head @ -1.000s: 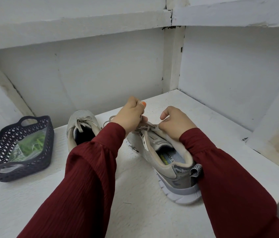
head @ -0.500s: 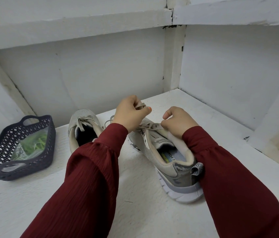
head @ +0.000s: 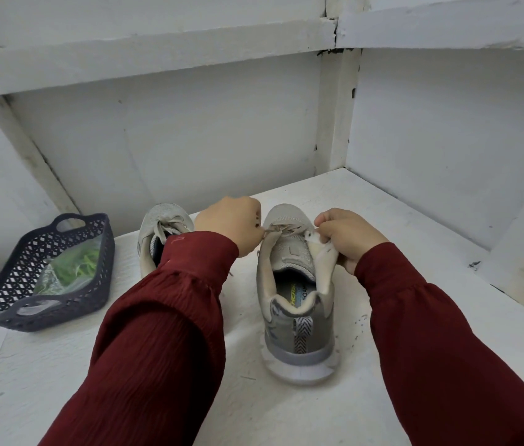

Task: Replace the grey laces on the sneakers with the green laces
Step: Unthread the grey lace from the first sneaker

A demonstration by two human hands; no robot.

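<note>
At the sneaker (head: 297, 336), left hand (head: 230, 224) pinches lace (head: 283, 229).

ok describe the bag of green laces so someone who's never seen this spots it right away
Start at the white shelf and go to its far left, where a dark lattice basket sits left of the untouched sneaker. Inside it lies a clear plastic bag of green laces. It alone is see-through with bright green strands inside, while the sneaker beside it is grey.
</note>
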